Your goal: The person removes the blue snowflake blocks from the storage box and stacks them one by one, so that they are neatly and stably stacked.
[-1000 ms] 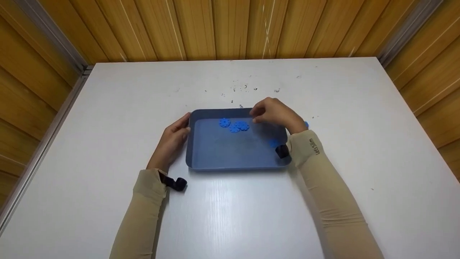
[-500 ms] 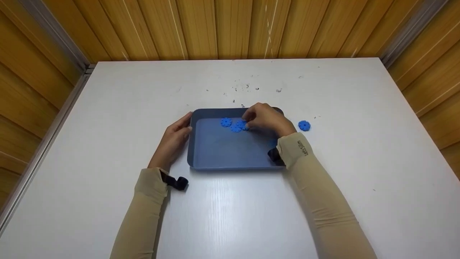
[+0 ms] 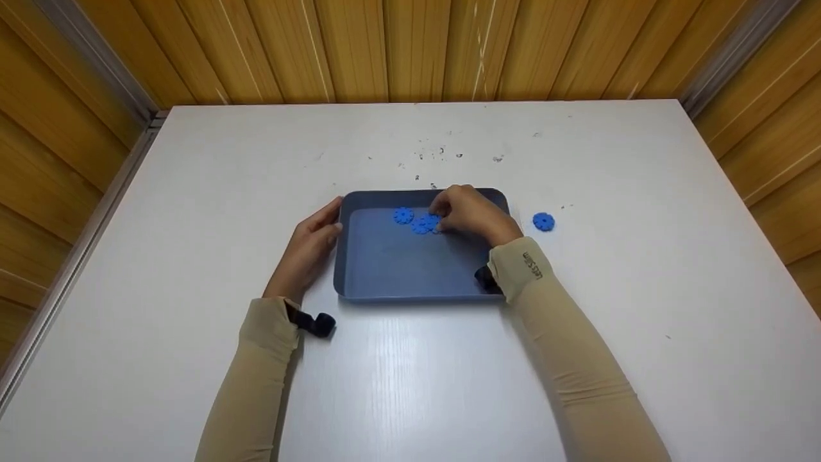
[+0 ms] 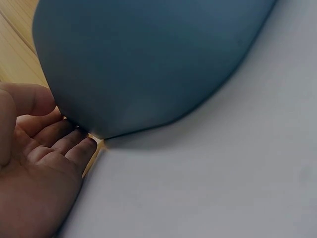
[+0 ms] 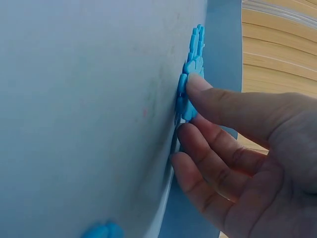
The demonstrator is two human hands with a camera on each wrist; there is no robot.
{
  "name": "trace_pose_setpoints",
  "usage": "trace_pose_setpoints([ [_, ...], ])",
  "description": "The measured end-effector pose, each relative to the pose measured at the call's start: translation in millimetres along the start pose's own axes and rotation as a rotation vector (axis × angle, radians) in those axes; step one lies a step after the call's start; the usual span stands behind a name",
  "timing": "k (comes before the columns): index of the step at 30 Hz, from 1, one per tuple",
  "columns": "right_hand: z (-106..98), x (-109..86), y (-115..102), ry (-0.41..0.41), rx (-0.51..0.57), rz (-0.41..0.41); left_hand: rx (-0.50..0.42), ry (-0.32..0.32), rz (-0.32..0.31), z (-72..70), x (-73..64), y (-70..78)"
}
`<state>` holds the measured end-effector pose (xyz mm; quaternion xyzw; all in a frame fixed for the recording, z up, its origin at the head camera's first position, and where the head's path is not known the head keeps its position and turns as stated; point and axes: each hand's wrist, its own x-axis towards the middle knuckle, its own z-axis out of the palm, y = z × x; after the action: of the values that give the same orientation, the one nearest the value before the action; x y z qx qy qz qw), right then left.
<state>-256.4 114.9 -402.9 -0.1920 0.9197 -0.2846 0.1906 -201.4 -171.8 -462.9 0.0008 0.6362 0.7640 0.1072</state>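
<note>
A shallow blue-grey tray [image 3: 385,269] lies on the white table. My left hand [image 3: 308,247] holds its left side, with the thumb at the rim; in the left wrist view the fingers [image 4: 74,148] lie along the outside of the tray wall. Inside, near the far wall, a single blue plastic snowflake disc [image 3: 403,215] lies beside a few overlapping ones [image 3: 421,224]. My right hand [image 3: 471,212] reaches over the tray's far right part and pinches a notched disc [image 5: 187,101] in that cluster between thumb and fingers.
Another blue disc [image 3: 544,222] lies on the table right of the tray. One more disc [image 5: 103,231] shows at the bottom of the right wrist view. Dark specks [image 3: 441,154] mark the table [image 3: 192,192] behind the tray. Wood-look panels [image 3: 353,51] stand behind it.
My right hand has moved left and down onto the overlapping discs and now pinches one. The disc outside the tray, mostly hidden before, is in full sight. The left hand stays at the tray.
</note>
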Motion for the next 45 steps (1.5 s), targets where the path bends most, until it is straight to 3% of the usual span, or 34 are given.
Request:
trace_pose_setpoints([
  [9, 2, -2.3, 0, 0.033, -0.019, -0.006, -0.02, -0.03, 0.023, 0.5, -0.6, 0.3],
  [21, -4, -9.7, -1, 0.065, -0.007, -0.018, -0.015, -0.004, 0.01, 1.1, -0.4, 2.0],
  [45, -40, -39.3, 3, 0.12, 0.004, -0.005, -0.018, -0.008, 0.007, 1.3, -0.2, 1.7],
])
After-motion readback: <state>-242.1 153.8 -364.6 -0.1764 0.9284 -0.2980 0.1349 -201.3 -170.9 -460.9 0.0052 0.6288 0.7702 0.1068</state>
